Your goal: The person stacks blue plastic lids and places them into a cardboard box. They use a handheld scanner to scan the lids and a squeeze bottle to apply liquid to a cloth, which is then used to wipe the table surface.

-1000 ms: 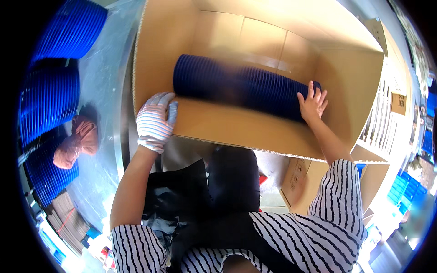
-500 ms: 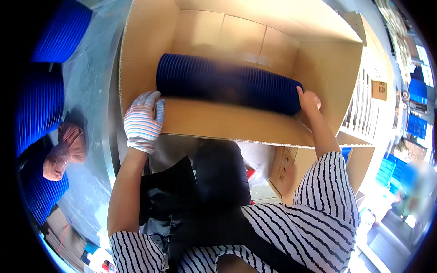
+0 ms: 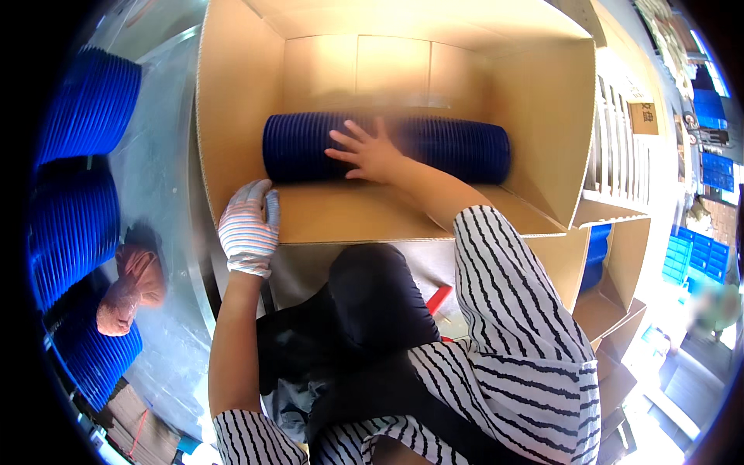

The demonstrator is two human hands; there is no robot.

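Observation:
A large open cardboard box (image 3: 349, 215) lies in front of me. Inside, lengthwise along its near side, rests a long dark-blue ribbed cylinder (image 3: 461, 151) that looks like a row of nested round pieces. My right hand (image 3: 373, 155), bare, is over the middle of the cylinder with its fingers spread; whether it presses on it I cannot tell. At the box's near left corner my left hand (image 3: 249, 225), in a striped white glove, is closed over the cardboard edge. Its fingertips are partly hidden.
Blue ribbed stacks (image 3: 74, 232) stand on a grey metal table (image 3: 167, 256) at the left, beside a brownish crumpled cloth or glove (image 3: 132, 291). More cardboard boxes (image 3: 624, 263) and a white slatted rack (image 3: 616, 155) are on the right. Blue crates (image 3: 701, 252) sit farther off.
My right hand has left the cylinder's right end and moved left to its middle, fingers now spread. The cylinder lies more level. My left hand stays on the box edge.

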